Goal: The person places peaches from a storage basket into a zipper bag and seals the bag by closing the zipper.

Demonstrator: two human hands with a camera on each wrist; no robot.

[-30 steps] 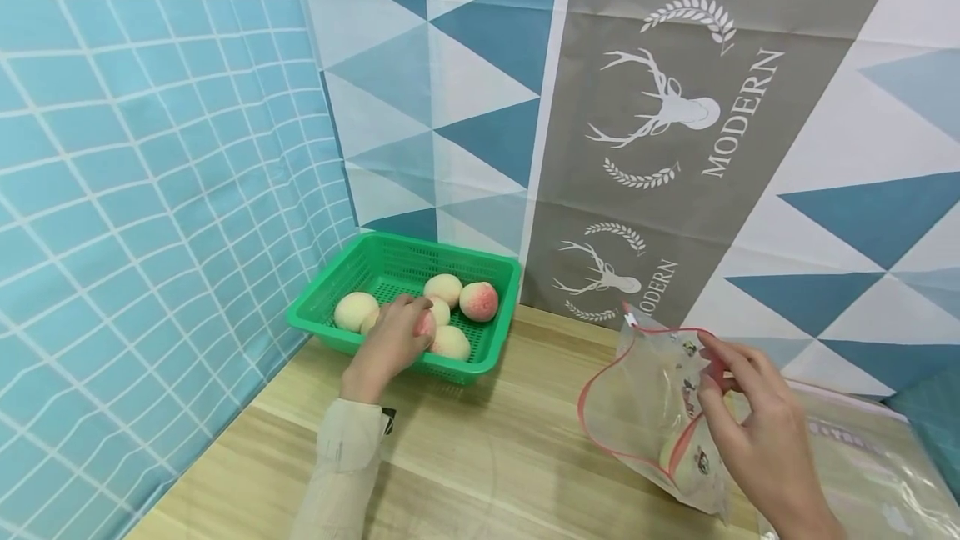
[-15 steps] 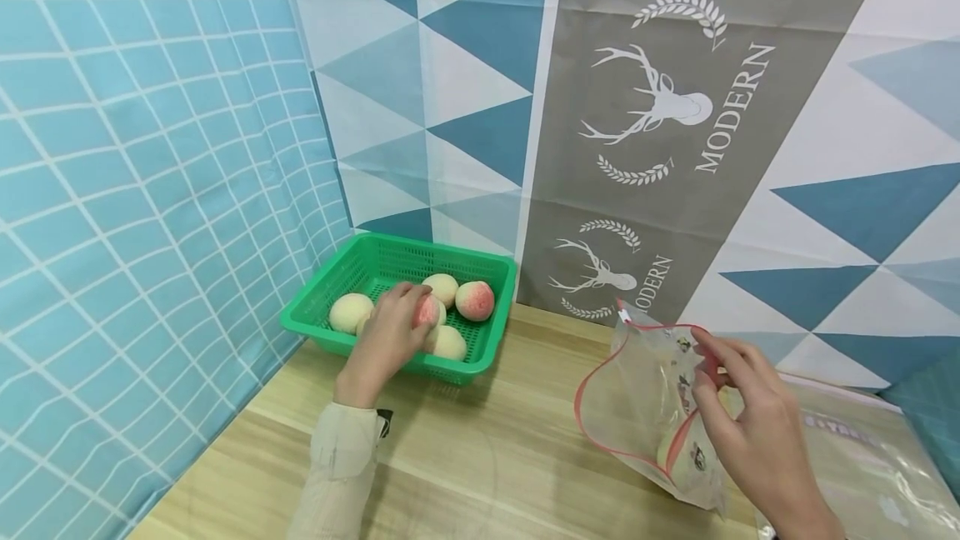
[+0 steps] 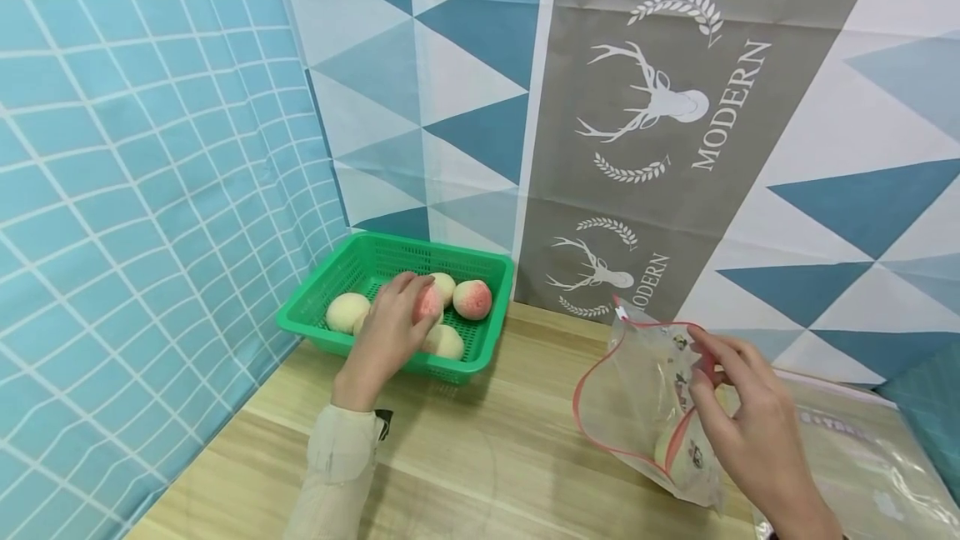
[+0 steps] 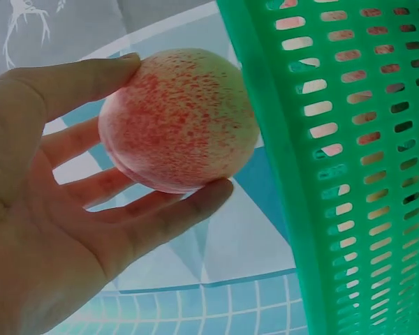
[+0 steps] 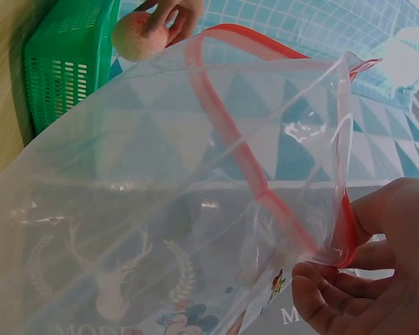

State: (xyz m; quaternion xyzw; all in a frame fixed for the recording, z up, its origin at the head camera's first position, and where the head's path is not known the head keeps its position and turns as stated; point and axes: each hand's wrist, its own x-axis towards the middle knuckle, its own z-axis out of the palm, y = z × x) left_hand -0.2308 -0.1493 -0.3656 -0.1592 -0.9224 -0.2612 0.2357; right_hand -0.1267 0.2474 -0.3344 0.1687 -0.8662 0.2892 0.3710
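Observation:
My left hand [image 3: 381, 346] grips a peach [image 4: 181, 122] with a red blush, thumb on one side and fingers on the other. In the left wrist view the peach is lifted to the rim of the green basket [image 4: 265, 132]. Several pale peaches [image 3: 472, 300] lie in the basket below, partly hidden by that hand. Over on the right, my right hand [image 3: 757, 427] pinches the red zip edge of a clear plastic bag [image 3: 626, 390], whose mouth gapes to the left. Something pale yellow [image 3: 663, 444] shows low inside the bag.
A flat clear plastic bag [image 3: 862, 440] lies on the wooden table [image 3: 480, 457] at the right. Blue grid cloth [image 3: 150, 190] walls the left side, and a patterned backdrop [image 3: 622, 148] stands close behind the basket.
The peach in my left hand has risen slightly above the others. My right hand keeps its pinch on the bag. The whole head view has shifted a little.

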